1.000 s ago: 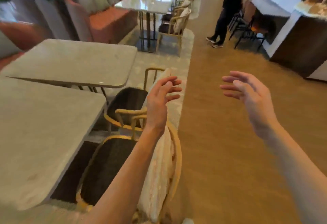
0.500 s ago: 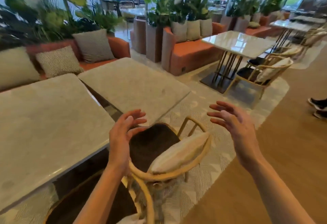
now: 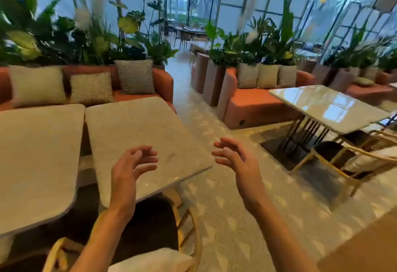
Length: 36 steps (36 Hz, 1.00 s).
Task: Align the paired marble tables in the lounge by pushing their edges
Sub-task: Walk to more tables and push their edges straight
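Note:
Two pale marble tables stand side by side before an orange sofa. The left table and the right table nearly meet at the far end, and the gap between them widens toward me. My left hand hovers above the right table's near edge, fingers loosely spread, holding nothing. Just past that table's near right corner, my right hand hangs in the air over the floor, fingers relaxed and empty.
A wicker chair with a dark seat and a white cushion is tucked under the right table's near edge. Another marble table with chairs stands to the right. An orange sofa with pillows and planters lines the back.
The view has swung left from the aisle to face the paired tables. Both hands have stayed raised and empty, and now sit over and beside the right table's near corner.

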Each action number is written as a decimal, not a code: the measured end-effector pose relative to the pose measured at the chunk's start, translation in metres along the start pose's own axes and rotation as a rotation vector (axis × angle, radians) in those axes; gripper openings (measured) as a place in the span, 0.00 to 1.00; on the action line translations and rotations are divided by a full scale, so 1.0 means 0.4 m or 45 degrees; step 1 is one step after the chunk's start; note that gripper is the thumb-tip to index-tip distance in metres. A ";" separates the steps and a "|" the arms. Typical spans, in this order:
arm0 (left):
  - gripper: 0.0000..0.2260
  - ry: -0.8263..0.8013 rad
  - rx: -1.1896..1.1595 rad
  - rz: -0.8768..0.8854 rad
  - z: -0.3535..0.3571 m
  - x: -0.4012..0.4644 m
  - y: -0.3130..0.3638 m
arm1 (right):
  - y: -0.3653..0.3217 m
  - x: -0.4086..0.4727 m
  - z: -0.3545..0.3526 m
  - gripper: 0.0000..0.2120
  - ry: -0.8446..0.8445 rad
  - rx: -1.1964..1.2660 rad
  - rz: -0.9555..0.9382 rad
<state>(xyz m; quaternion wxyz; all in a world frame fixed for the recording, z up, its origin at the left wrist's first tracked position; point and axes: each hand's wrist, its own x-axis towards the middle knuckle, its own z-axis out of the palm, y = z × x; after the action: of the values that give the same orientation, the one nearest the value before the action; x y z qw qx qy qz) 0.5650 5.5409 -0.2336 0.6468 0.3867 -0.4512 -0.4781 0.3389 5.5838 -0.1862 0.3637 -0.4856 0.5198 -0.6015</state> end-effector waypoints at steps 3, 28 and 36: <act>0.15 0.063 -0.002 -0.011 0.120 0.059 -0.101 | 0.074 0.115 -0.102 0.10 -0.042 -0.051 0.021; 0.10 1.323 0.326 -0.148 0.632 0.545 -0.597 | 0.510 1.163 -0.185 0.14 -1.204 -0.308 0.030; 0.13 1.629 0.643 -0.409 0.671 0.552 -0.789 | 0.675 1.255 -0.037 0.16 -1.675 -0.584 -0.177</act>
<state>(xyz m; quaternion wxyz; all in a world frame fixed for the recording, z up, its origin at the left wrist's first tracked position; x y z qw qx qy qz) 0.2542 5.2320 -0.4015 0.5970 0.7920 -0.0169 -0.1271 0.1739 5.0620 -0.3467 0.4518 -0.8454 0.2733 -0.0797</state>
